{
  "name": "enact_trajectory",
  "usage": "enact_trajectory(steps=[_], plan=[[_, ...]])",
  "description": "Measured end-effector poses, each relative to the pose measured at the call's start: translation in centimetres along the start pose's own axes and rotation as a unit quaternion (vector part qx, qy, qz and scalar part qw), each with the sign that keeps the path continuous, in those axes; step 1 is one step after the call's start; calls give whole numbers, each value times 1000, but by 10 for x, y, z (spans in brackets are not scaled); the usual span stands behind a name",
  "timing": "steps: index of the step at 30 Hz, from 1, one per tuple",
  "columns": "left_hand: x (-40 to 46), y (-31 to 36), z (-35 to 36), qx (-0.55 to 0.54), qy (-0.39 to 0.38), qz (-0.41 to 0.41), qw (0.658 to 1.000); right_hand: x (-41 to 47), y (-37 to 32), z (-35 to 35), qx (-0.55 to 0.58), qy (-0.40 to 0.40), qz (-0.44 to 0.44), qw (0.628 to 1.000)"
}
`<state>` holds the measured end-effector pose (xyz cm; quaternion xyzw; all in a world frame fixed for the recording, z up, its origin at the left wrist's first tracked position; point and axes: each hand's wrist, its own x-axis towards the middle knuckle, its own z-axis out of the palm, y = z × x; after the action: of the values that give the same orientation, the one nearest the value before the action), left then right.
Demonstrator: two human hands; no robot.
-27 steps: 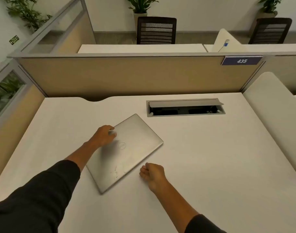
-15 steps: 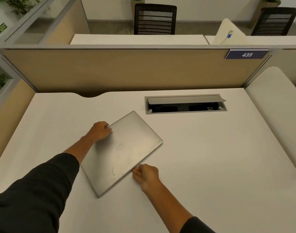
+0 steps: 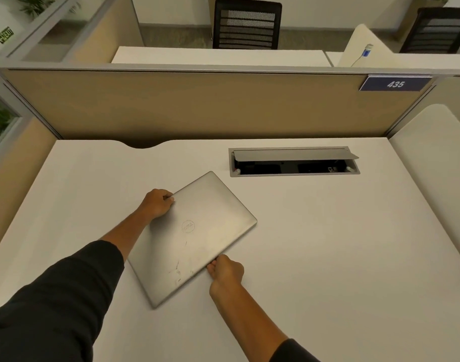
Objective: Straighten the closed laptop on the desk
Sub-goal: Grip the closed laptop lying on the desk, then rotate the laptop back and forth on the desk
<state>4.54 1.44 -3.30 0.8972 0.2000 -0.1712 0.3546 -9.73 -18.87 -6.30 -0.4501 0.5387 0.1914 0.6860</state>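
View from a head-worn cam, looking down at a white desk (image 3: 328, 257) inside an office cubicle. A closed silver laptop (image 3: 195, 239) lies flat near the centre of the frame, slightly left, turned at a clear diagonal to the desk edges: one corner points to the upper middle, the opposite one to the lower left-centre. Round logo on the lid, plus a few scuff marks toward its lower end. The left hand (image 3: 158, 205), arm in a dark sleeve coming in from the lower left, curls its fingers over the laptop's upper-left edge, gripping it. The right hand (image 3: 227, 273), arm entering from the bottom centre-right, is curled w/ fingertips pressed against the lower-right edge; can't tell whether the fingers hook under the edge or just push on it. Above and right of the laptop, well apart from it, a grey cable box (image 3: 294, 162) is set into the desk w/ its flap raised, dark inside. A tan partition (image 3: 187, 105) runs across behind the desk; a blue plate reading 435 (image 3: 395, 84) sits at its upper right. Beyond it, a black mesh chair (image 3: 247, 24) at top centre.
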Motion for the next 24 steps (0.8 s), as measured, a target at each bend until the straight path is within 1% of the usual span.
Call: enact_trajectory(steps=[7, 10, 14, 18, 21, 24], plan=[[2, -4, 1, -2, -6, 2, 1000, 0, 3, 0, 23, 10, 2, 1000], [2, -4, 0, 16, -1, 12, 1000, 3, 4, 2, -9, -1, -5, 1000], [-1, -9, -1, 7, 7, 11, 1000, 6, 2, 2, -32, 13, -11, 999], [-5, -14, -3, -10, 15, 11, 1000, 6, -1, 1, -32, 27, -15, 999], [-9, -17, -2, 2, 13, 10, 1000, 5, -4, -2, -53, 40, -32, 997], [-15, -22, 0, -12, 16, 0, 1000, 7, -9, -6, -79, 44, -52, 995]])
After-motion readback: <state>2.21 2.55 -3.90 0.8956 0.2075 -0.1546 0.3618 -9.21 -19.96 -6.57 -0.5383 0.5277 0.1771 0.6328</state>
